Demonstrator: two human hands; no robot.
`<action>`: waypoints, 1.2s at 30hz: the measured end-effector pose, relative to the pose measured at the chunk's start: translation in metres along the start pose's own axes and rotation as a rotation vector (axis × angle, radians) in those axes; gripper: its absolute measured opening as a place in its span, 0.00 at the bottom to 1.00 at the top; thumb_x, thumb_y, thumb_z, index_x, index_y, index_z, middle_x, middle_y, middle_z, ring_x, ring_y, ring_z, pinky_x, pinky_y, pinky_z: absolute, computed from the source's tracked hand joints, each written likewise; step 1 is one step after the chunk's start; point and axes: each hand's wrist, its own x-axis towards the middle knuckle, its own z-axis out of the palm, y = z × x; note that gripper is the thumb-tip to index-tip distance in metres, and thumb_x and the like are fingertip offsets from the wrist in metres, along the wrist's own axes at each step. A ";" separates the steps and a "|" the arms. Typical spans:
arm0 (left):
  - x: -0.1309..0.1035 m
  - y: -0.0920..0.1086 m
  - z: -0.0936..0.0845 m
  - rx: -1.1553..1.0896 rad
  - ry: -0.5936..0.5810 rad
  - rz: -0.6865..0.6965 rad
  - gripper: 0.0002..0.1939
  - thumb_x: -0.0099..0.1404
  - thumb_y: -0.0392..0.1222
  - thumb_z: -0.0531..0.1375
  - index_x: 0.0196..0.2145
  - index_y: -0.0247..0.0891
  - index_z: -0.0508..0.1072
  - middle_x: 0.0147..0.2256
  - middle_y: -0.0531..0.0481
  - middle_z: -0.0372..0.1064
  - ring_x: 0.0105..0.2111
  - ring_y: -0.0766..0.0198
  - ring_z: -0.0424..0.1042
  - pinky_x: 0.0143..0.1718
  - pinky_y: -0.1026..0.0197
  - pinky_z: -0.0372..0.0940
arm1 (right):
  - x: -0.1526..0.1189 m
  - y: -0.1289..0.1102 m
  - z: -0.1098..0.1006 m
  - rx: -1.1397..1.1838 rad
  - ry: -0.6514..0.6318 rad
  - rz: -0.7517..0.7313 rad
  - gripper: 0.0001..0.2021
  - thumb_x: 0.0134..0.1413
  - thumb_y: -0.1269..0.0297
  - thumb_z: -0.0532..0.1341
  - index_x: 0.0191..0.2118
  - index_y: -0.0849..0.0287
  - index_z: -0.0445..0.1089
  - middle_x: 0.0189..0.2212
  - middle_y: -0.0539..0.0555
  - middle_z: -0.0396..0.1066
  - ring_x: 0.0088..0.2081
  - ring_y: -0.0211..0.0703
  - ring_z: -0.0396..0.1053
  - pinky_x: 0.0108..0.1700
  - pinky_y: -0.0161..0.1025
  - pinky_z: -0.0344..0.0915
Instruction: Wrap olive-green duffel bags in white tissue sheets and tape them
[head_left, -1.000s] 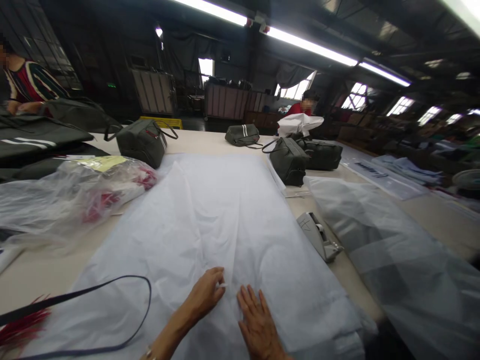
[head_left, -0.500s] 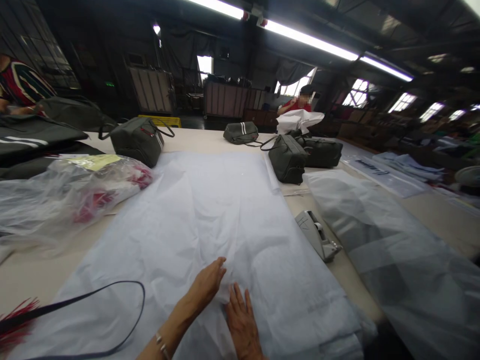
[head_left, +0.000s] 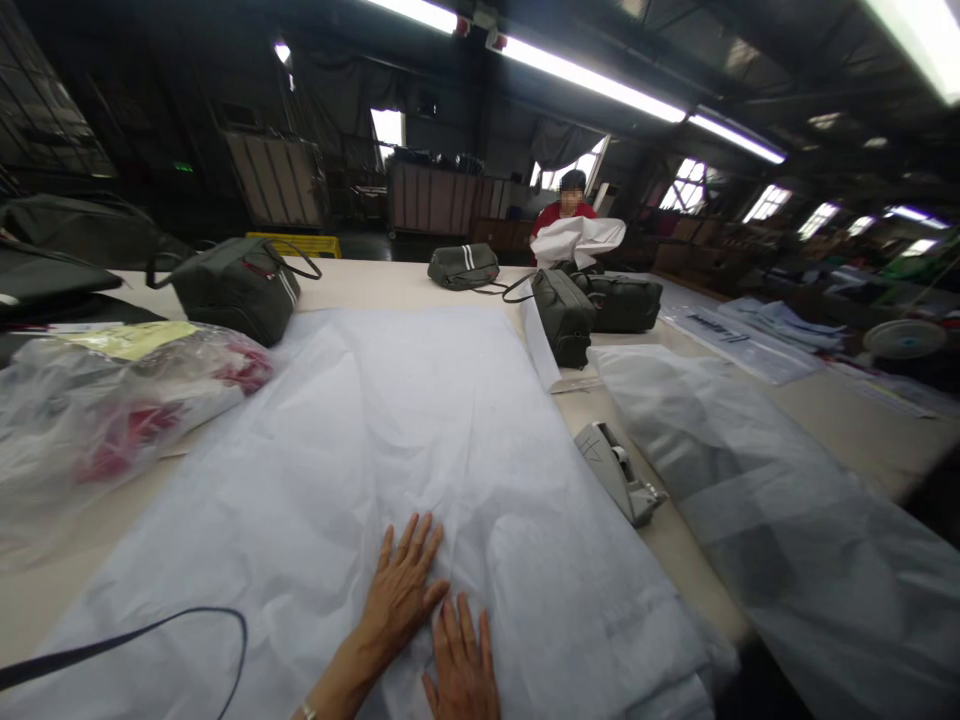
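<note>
A large stack of thin white sheets (head_left: 420,400), perhaps plastic or nonwoven bags, lies over the table in front of me, creased near the middle. My left hand (head_left: 403,583) rests flat on it with spread fingers, a bracelet at the wrist. Close beside it, nearer to me, my right hand (head_left: 461,655) also lies palm down with its fingers stretched out. Their thumbs almost meet. Neither hand holds anything. A dark strap (head_left: 187,612) curves over the sheets at the lower left.
A grey tape dispenser (head_left: 616,472) stands right of the sheets, beside translucent plastic bags (head_left: 750,480). Dark green bags (head_left: 240,290) with handles stand at the left and, as another dark bag (head_left: 566,315), at the back. Clear plastic packaging (head_left: 135,400) lies left. A person (head_left: 568,205) faces the table.
My left hand has opened from a half-curled pose above the sheets and now lies flat with fingers spread. My right hand stays flat. The view has turned slightly right.
</note>
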 end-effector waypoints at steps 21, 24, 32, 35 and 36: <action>0.005 0.008 0.004 0.017 -0.218 -0.091 0.32 0.66 0.58 0.51 0.65 0.50 0.52 0.68 0.48 0.44 0.68 0.48 0.45 0.65 0.34 0.37 | 0.134 0.336 -0.230 0.353 0.118 0.934 0.25 0.47 0.45 0.60 0.38 0.65 0.75 0.41 0.66 0.76 0.45 0.57 0.72 0.51 0.52 0.65; 0.003 0.004 0.008 0.019 -0.227 -0.098 0.34 0.66 0.60 0.50 0.66 0.47 0.51 0.68 0.46 0.45 0.67 0.47 0.45 0.65 0.33 0.37 | 0.144 0.364 -0.215 0.469 0.006 1.028 0.23 0.42 0.46 0.62 0.34 0.63 0.76 0.33 0.61 0.77 0.37 0.51 0.74 0.41 0.44 0.68; -0.004 -0.008 0.029 0.071 -0.065 -0.033 0.35 0.66 0.64 0.48 0.66 0.49 0.50 0.66 0.45 0.51 0.65 0.45 0.51 0.64 0.35 0.38 | 0.155 0.389 -0.197 0.592 -0.095 1.161 0.16 0.32 0.52 0.64 0.25 0.61 0.73 0.23 0.53 0.74 0.29 0.43 0.69 0.31 0.38 0.62; -0.006 -0.006 0.027 0.101 -0.018 -0.007 0.35 0.67 0.64 0.48 0.67 0.50 0.48 0.66 0.45 0.52 0.65 0.47 0.53 0.64 0.38 0.39 | 0.153 0.381 -0.200 0.582 -0.060 1.117 0.16 0.34 0.51 0.62 0.25 0.60 0.72 0.23 0.52 0.73 0.29 0.43 0.69 0.32 0.38 0.62; -0.006 -0.005 0.025 0.107 -0.015 0.005 0.36 0.67 0.64 0.48 0.67 0.49 0.47 0.66 0.45 0.52 0.64 0.48 0.53 0.64 0.39 0.39 | 0.151 0.378 -0.204 0.568 -0.047 1.098 0.16 0.34 0.51 0.61 0.25 0.60 0.72 0.23 0.53 0.73 0.30 0.44 0.69 0.32 0.38 0.62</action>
